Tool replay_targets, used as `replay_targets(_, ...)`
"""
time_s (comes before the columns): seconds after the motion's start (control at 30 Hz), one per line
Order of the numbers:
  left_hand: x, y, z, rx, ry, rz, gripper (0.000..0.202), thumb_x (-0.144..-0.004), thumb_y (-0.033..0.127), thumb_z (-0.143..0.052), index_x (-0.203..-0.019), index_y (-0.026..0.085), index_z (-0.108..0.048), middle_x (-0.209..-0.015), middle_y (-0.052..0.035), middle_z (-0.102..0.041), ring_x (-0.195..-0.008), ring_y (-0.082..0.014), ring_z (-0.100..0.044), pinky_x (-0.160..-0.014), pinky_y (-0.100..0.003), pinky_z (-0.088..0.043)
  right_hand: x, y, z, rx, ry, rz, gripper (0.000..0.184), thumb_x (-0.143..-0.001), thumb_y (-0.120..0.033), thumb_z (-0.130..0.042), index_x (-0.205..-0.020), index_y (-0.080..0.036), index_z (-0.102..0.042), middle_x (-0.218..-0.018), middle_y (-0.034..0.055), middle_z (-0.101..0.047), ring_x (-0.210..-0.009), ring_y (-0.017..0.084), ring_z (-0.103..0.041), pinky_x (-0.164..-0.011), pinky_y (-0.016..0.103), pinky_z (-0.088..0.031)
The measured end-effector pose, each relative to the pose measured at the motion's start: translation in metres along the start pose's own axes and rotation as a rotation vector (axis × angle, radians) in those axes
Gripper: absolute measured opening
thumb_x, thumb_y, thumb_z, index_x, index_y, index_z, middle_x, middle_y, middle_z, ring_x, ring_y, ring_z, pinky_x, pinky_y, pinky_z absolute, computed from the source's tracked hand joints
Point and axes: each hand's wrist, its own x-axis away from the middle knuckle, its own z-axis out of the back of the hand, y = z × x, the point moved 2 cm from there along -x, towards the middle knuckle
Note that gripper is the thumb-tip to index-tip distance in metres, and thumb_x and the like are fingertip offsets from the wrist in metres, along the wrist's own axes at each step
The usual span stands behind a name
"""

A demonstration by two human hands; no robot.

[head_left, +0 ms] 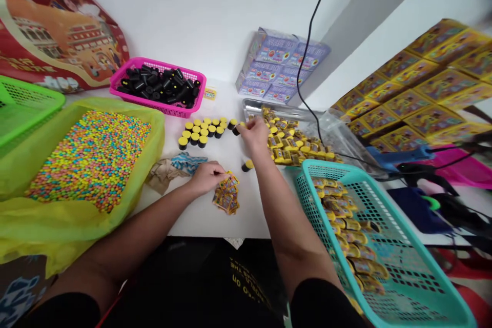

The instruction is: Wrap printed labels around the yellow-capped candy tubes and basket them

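Note:
My left hand (209,177) is closed in a pinch at the top of a loose pile of small printed yellow labels (226,200), its fingertips on the uppermost label. Farther forward, my right hand (254,136) has its fingers closed on a small black canister with a yellow lid (238,129). To its left, several like canisters (195,137) stand upright in a cluster. One more canister (247,165) is by my right wrist. Beside my right hand, a metal tray (251,104) holds many canisters with printed wraps (288,141).
On the left, a yellow-lined bin (156,136) holds colourful candy beads (96,159). A pink basket (154,105) of black canisters is at the back. A teal basket (400,246) of wrapped canisters stands at right. A black cable (307,46) hangs over the metal tray. Boxes (280,61) are stacked behind.

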Motion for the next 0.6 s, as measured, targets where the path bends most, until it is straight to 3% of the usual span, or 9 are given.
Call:
replay_targets(0.13, 0.003, 0.003, 0.000, 0.166, 0.008, 0.149, 0.023, -0.061, 0.030, -0.080, -0.060, 0.013, -0.064, -0.061, 0.0006, -0.061, -0.057, -0.0102, -0.052, -0.058, -0.023, -0.039, 0.058, 0.001, 0.043, -0.456, -0.059, -0.164, 0.033, -0.061, -0.034, -0.077, -0.068, -0.022, -0.047, -0.052, -0.0061, -0.053, -0.043, 0.012, -0.051, -0.044, 0.025, -0.038)
replay_targets(0.3, 0.009, 0.007, -0.006, 0.295, -0.173, 0.380, 0.033, -0.065, 0.042, -0.078, -0.063, 0.014, -0.061, -0.046, 0.0038, -0.053, -0.039, -0.0064, -0.041, -0.042, -0.020, -0.027, 0.119, 0.016, 0.069, -0.812, -0.176, -0.316, 0.031, -0.055, -0.026, -0.080, -0.068, -0.020, -0.053, -0.053, -0.0065, -0.056, -0.040, 0.011, -0.052, -0.040, 0.023, -0.040)
replay_targets(0.47, 0.009, 0.007, -0.011, 0.373, -0.234, 0.458, 0.032, -0.073, 0.044, -0.072, -0.069, 0.014, -0.061, -0.051, -0.0011, -0.061, -0.044, -0.0124, -0.057, -0.039, -0.020, -0.034, 0.146, 0.021, 0.066, -1.082, -0.347, -0.424, 0.021, -0.057, -0.026, -0.078, -0.068, -0.020, -0.060, -0.061, -0.0036, -0.062, -0.050, 0.012, -0.056, -0.046, 0.025, -0.048)
replay_targets(0.6, 0.002, -0.001, -0.004, 0.215, -0.100, 0.439, 0.025, -0.076, 0.036, -0.070, -0.069, 0.013, -0.064, -0.050, 0.0001, -0.059, -0.042, -0.0107, -0.055, -0.036, -0.019, -0.031, 0.153, 0.024, 0.045, -1.111, -0.409, -0.517, 0.022, -0.057, -0.025, -0.079, -0.066, -0.020, -0.060, -0.058, -0.0036, -0.062, -0.046, 0.011, -0.055, -0.045, 0.024, -0.048)
